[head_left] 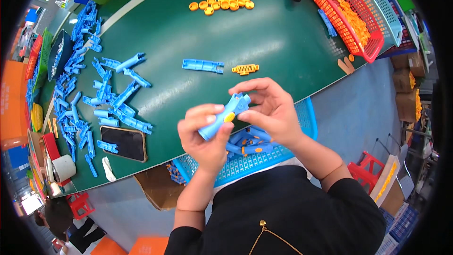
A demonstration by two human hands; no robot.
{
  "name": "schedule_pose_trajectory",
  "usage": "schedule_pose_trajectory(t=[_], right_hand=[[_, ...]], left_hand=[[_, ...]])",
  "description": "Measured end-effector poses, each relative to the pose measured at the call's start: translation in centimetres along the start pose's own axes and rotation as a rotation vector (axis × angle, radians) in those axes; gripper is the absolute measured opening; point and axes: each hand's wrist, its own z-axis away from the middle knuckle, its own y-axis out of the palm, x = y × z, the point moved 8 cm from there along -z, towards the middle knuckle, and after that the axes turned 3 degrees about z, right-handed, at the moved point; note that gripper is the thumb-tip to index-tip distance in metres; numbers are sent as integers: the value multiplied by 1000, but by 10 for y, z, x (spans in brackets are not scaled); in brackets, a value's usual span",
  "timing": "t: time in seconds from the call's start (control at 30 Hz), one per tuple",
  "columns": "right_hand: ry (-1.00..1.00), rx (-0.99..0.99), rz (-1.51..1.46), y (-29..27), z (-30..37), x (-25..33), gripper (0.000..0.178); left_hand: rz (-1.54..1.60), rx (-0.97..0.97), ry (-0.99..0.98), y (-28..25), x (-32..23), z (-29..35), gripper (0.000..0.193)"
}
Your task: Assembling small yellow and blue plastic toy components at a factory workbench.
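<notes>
Both hands hold one blue plastic tube-shaped part point(216, 126) above the table's near edge, tilted with its notched end up to the right. A yellow oval button sits on its side. My left hand point(202, 130) wraps its fingers and thumb round the plain lower end. My right hand point(271, 108) grips the notched end between thumb and fingers. Just beyond my hands, a blue half-shell point(203, 65) and a yellow ribbed piece point(245, 69) lie on the green table point(165, 33). Below the hands, a blue basket point(309, 118) holds several similar blue parts with orange-yellow spots point(257, 148).
Many blue shells point(115, 89) lie scattered at the left, beside a dark phone point(125, 142) and a white cup point(64, 167). Yellow round caps point(226, 2) sit at the far side. A red basket point(351, 33) of yellow pieces stands at the right edge. Another person point(59, 217) is at lower left.
</notes>
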Motion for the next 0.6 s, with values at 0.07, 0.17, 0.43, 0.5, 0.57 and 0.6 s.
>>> schedule_pose_trajectory(t=[0.07, 0.17, 0.43, 0.5, 0.57, 0.6], right_hand=[[59, 10, -186, -12, -1, -10, 22], [-26, 121, 34, -15, -4, 4, 17], [45, 185, -101, 0, -5, 11, 19], [60, 200, -128, 3, -6, 11, 17], [27, 208, -32, 1, -10, 13, 14], [28, 204, -30, -2, -15, 13, 14]], left_hand=[[-92, 126, -29, 11, 2, 1, 38], [103, 178, -308, 22, 16, 1, 31], [433, 307, -776, 32, 38, 21, 26], [340, 264, -690, 25, 33, 19, 26], [323, 266, -718, 24, 34, 15, 26], [302, 264, -742, 24, 34, 13, 27]])
